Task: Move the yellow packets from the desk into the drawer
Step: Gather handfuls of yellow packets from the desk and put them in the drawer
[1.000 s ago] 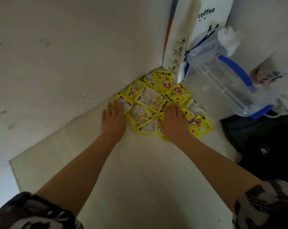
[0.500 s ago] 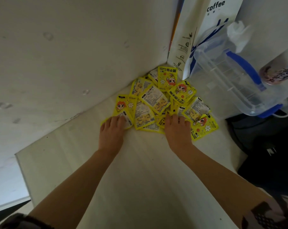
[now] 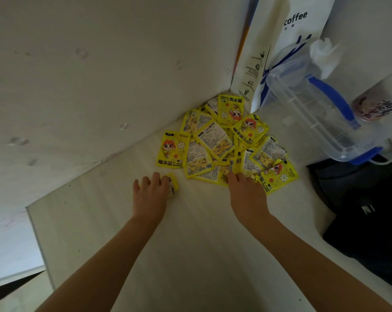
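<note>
Several yellow hand-warmer packets [image 3: 215,143] lie in a loose pile in the far corner of the pale desk [image 3: 168,255], against the wall. My left hand [image 3: 149,195] is on the desk just left of the pile. Its fingers curl round one yellow packet [image 3: 174,183] that lies apart from the rest. My right hand [image 3: 246,195] is at the pile's near edge, fingers bent down onto the closest packets [image 3: 222,174], which crumple under them. No drawer is in view.
A white coffee bag [image 3: 280,52] stands against the back wall. A clear plastic jug with a blue handle [image 3: 314,109] and a printed cup [image 3: 375,106] crowd the right. A black bag [image 3: 370,210] lies at the desk's right edge. The desk's left edge [image 3: 36,239] drops off.
Both hands have drawn back toward me from the pile. The left hand has dragged one packet out and curled round it, uncovering another packet. The right hand's flat fingers have bent onto the near packets.
</note>
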{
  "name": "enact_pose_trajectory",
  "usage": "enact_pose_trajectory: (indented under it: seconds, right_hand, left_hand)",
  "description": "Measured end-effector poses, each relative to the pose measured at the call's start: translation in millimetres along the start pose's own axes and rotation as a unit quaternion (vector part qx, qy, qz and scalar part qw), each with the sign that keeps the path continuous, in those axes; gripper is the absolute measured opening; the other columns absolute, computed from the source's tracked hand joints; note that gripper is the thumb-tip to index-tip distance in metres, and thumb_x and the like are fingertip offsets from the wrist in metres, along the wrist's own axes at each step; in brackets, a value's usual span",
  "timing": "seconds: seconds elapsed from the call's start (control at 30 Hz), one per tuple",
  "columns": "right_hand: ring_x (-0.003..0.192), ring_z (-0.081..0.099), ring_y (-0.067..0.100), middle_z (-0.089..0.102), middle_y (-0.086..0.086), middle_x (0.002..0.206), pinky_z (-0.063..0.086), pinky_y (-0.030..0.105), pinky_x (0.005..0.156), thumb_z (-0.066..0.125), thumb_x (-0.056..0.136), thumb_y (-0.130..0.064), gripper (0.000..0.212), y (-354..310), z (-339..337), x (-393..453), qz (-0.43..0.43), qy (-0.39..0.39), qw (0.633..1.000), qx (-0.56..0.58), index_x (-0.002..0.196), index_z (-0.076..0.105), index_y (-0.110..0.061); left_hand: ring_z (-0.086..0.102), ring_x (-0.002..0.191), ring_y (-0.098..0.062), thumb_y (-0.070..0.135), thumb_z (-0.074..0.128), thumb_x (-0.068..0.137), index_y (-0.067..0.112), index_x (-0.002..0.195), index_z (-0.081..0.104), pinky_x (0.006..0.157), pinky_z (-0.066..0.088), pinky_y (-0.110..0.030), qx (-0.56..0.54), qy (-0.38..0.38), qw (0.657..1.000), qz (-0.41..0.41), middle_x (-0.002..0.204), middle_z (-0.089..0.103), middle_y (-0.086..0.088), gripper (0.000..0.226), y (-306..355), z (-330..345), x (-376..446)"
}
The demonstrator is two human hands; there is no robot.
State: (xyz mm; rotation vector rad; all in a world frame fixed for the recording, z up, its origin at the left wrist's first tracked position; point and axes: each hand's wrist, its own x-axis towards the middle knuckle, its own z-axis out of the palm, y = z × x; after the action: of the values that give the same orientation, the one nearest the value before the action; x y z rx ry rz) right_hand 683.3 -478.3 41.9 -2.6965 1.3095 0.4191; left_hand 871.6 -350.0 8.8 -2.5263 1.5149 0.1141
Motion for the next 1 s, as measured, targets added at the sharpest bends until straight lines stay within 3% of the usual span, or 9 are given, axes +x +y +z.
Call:
enact_pose_trajectory:
  seconds: [0.13,0.27,0.4,0.5,0.63,0.7,0.8,0.93,1.0]
  right_hand:
    - [0.089,0.063,0.031,0.057,0.007,0.117,0.046,0.036,0.063,0.049,0.088,-0.001,0.048,3,-17,6,-0.019,0.021,0.998,0.062,0.133,0.045,-0.017]
    - [0.085,0.063,0.033,0.049,0.007,0.127,0.042,0.034,0.057,0.051,0.083,0.006,0.058,1,-40,26,-0.037,0.040,0.993,0.106,0.136,0.044,-0.017]
    - [0.090,0.060,0.030,0.052,0.011,0.121,0.039,0.033,0.060,0.052,0.083,0.008,0.060,-7,-65,59,-0.050,0.075,0.990,0.105,0.138,0.041,-0.013]
    - [0.098,0.056,0.031,0.052,0.013,0.122,0.039,0.034,0.062,0.058,0.076,0.010,0.063,-15,-73,87,-0.053,0.093,0.991,0.079,0.134,0.042,-0.010]
    - [0.111,0.051,0.038,0.048,0.016,0.130,0.044,0.041,0.074,0.057,0.079,0.006,0.061,-25,-63,118,-0.046,0.085,0.994,0.040,0.136,0.040,-0.008]
    - [0.113,0.050,0.041,0.048,0.018,0.131,0.047,0.046,0.081,0.056,0.082,0.004,0.058,-27,-51,126,-0.038,0.066,0.996,0.042,0.136,0.040,-0.007]
    - [0.115,0.051,0.043,0.048,0.020,0.131,0.048,0.050,0.085,0.057,0.085,-0.003,0.053,-30,-25,129,-0.028,0.037,0.998,0.033,0.135,0.039,-0.006]
    - [0.108,0.057,0.042,0.053,0.019,0.128,0.056,0.051,0.075,0.067,0.084,-0.028,0.061,-36,3,132,0.012,0.065,0.997,0.035,0.134,0.044,-0.004]
    - [0.118,0.049,0.044,0.044,0.020,0.138,0.053,0.052,0.083,0.060,0.088,-0.041,0.071,-34,6,135,0.007,0.050,0.997,0.064,0.142,0.032,-0.004]
  left_hand:
    - [0.063,0.063,-0.036,0.008,0.066,0.078,0.008,0.092,0.067,0.069,0.054,-0.046,-0.100,-0.002,0.995,-0.021,0.079,0.065,-0.011,0.014,-4,-20,10]
    - [0.062,0.077,-0.037,0.027,0.047,0.098,0.012,0.105,0.060,0.061,0.037,-0.032,-0.201,0.052,0.976,-0.058,0.087,0.066,-0.010,0.021,-4,-46,35]
    - [0.061,0.080,-0.041,0.032,0.043,0.100,0.012,0.109,0.056,0.063,0.036,-0.035,-0.266,0.093,0.955,-0.090,0.086,0.067,-0.015,0.026,5,-60,67]
    - [0.063,0.083,-0.042,0.018,0.050,0.096,0.009,0.111,0.060,0.067,0.040,-0.039,-0.247,0.125,0.958,-0.074,0.092,0.069,-0.017,0.021,13,-55,91]
    - [0.063,0.090,-0.040,0.004,0.064,0.080,0.008,0.120,0.061,0.081,0.046,-0.045,-0.196,0.115,0.973,-0.044,0.104,0.070,-0.015,0.040,14,-32,111]
    - [0.061,0.101,-0.040,0.005,0.060,0.083,0.010,0.126,0.057,0.086,0.046,-0.047,-0.182,0.098,0.978,-0.032,0.115,0.067,-0.013,0.043,15,-22,115]
    - [0.048,0.120,-0.038,0.014,0.047,0.094,0.012,0.134,0.046,0.091,0.043,-0.048,-0.199,0.046,0.978,-0.041,0.135,0.053,-0.009,0.040,23,-7,113]
    - [0.036,0.130,-0.036,0.043,0.058,0.088,0.012,0.137,0.039,0.103,0.040,-0.049,-0.230,0.028,0.970,-0.074,0.144,0.039,-0.010,0.061,36,0,110]
    - [0.034,0.132,-0.035,0.047,0.061,0.085,0.011,0.138,0.036,0.104,0.038,-0.048,-0.235,0.027,0.968,-0.078,0.144,0.037,-0.010,0.069,37,-1,112]
